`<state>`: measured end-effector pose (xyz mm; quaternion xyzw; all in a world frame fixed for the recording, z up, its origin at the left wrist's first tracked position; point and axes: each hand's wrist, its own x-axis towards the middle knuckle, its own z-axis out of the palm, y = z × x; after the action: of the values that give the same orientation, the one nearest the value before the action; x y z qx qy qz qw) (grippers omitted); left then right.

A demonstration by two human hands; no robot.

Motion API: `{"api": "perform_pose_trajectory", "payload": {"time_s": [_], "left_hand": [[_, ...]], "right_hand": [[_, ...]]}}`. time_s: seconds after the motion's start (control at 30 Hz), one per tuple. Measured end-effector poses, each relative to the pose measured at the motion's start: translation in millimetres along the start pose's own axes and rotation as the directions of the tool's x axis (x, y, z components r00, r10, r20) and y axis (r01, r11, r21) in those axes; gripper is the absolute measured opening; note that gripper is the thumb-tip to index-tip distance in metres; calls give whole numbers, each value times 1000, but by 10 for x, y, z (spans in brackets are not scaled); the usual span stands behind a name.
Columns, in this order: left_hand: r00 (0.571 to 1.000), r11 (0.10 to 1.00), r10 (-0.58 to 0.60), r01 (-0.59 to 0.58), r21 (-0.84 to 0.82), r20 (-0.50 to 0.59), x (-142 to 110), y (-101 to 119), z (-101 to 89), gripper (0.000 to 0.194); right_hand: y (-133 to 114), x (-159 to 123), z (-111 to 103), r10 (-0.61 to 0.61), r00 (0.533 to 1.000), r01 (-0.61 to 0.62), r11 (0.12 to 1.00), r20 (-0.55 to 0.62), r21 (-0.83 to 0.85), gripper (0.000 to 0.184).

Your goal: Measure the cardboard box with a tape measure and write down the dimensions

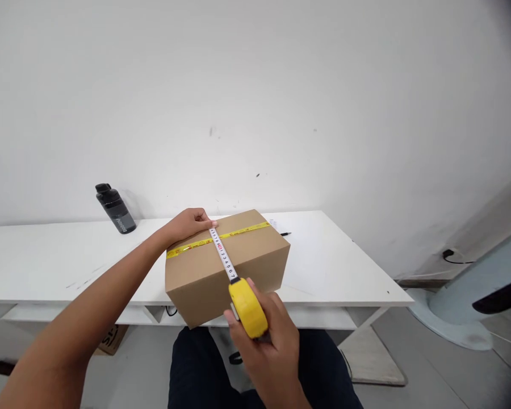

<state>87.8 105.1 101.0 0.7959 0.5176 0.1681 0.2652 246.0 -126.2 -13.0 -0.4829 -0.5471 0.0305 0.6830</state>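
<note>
A cardboard box (234, 255) with yellow printed packing tape (247, 229) along its top sits on the table, its near corner jutting past the front edge. My right hand (272, 335) is wrapped around a yellow tape measure (249, 307), held just in front of the box. Its white blade (223, 257) is pulled out across the top of the box and crosses the packing tape. At the far edge of the box, my left hand (191, 221) pins the blade's end under the thumb; its other fingers curl over that edge and are partly hidden.
A dark water bottle (116, 209) stands at the back left of the white table (323, 267). Behind the box lie a pen (285, 234) and some paper. Another carton (113, 339) is under the table. A pale blue stand (464, 307) rises from the floor at right.
</note>
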Motion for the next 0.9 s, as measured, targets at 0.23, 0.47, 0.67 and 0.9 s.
{"api": "perform_pose_trajectory", "payload": {"time_s": [0.23,0.47,0.67,0.9], "left_hand": [[1000,998,-27,28,-61,10,6,-26,31,52],[989,987,-109,119,-104,98,25,1,10,52],[980,963,-150,175,-206,130,60,-34,-10,53],[980,917,-171,123,-378,-98,188,-107,-86,54]], "right_hand": [[27,-314,-115,157,987,-152,980,-31,126,45],[3,-286,-140,111,994,-110,989,-4,100,45],[40,-293,-103,134,991,-134,986,10,103,49],[170,-5,65,69,998,-70,992,11,103,45]]}}
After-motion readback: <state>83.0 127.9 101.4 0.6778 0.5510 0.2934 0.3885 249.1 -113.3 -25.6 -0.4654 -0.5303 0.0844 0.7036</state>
